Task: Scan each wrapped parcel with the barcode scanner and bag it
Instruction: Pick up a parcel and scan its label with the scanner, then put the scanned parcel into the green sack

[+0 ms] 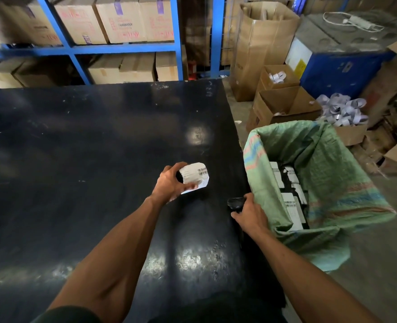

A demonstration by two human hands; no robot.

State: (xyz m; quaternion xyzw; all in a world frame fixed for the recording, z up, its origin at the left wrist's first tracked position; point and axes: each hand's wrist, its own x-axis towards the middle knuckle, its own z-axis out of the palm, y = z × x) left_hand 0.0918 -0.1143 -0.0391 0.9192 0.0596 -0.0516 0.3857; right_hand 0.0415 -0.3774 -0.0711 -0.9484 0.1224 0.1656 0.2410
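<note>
Okay, head view only: left hand grips a small wrapped parcel, fingers and thumb curled round its left end, white label with barcodes facing up; whether the parcel sits on the table or is held just above it, cannot tell. Black table fills the left and middle of the frame, scuffed, with glare spots. Right hand is near the table's right edge, fingers wrapped around a dark barcode scanner; the scanner's head sticks out to the left of the hand, toward the parcel, the two near each other but apart. Just right of the table stands an open green woven sack, rim folded out, touching or just beside the table edge. Inside the sack lie several black-wrapped parcels with white labels, stacked against each other. Blue shelving behind the table holds cardboard boxes. To the right on the floor, open cartons and a heap of white label rolls.
</note>
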